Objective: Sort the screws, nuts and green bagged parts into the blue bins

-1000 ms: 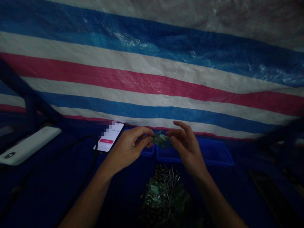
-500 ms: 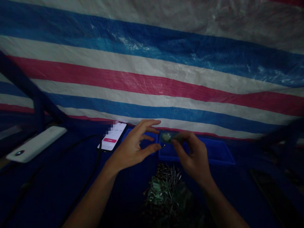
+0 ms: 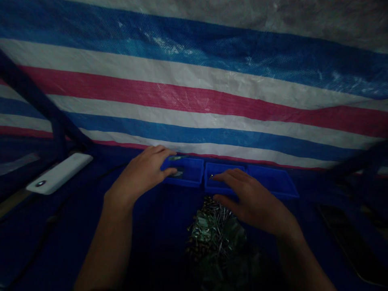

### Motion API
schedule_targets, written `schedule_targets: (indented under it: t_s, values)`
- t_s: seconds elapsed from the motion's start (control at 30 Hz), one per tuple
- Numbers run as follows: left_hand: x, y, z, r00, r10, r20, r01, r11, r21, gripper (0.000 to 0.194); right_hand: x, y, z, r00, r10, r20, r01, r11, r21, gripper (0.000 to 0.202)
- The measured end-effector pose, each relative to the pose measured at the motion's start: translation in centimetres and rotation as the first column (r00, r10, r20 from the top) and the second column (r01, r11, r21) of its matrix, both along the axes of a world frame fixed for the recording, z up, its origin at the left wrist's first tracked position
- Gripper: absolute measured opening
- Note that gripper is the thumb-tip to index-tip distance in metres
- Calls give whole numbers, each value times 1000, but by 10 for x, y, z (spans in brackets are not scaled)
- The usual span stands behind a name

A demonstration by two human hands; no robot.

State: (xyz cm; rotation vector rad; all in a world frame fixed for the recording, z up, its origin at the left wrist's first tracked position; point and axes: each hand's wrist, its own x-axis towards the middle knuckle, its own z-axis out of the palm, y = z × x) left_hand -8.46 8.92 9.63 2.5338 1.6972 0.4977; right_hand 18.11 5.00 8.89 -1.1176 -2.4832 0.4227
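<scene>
My left hand [image 3: 142, 173] is over the left blue tray [image 3: 198, 182], thumb and fingers apart. By its fingertips is a small greenish clear packet [image 3: 179, 158], blurred; a pale packet [image 3: 178, 174] shows in the tray near the thumb. My right hand [image 3: 254, 198] hovers at the front of the middle blue tray [image 3: 209, 189], its index finger and thumb spread. A small shiny piece [image 3: 211, 177] is at that index fingertip, and I cannot tell whether it touches. Below lies a pile of thin metal pins or screws [image 3: 220, 214] with greenish clear packets [image 3: 202, 226] among them.
A third blue tray [image 3: 273, 182] stands at the right. A white power bank-like block [image 3: 60, 173] and a dark cable [image 3: 51, 220] lie at the left, a dark flat phone-like object [image 3: 348, 246] at the right. A striped plastic sheet [image 3: 194, 97] hangs behind.
My hands have moved apart. The left went left over the left tray and covers the lit phone; the right lowered toward the pile and no longer holds the greenish packet.
</scene>
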Motion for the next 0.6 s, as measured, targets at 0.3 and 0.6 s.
schedule_targets:
  t_s: [0.3, 0.6]
  values:
    - [6, -14, 9, 998, -50, 30, 56, 958, -282, 57, -53, -26, -51, 893, 235, 383, -202, 971, -125, 31]
    - [6, -19, 15, 992, -73, 105, 105, 932, -347, 48, -35, -9, -34, 943, 331, 30, -325, 937, -131, 25]
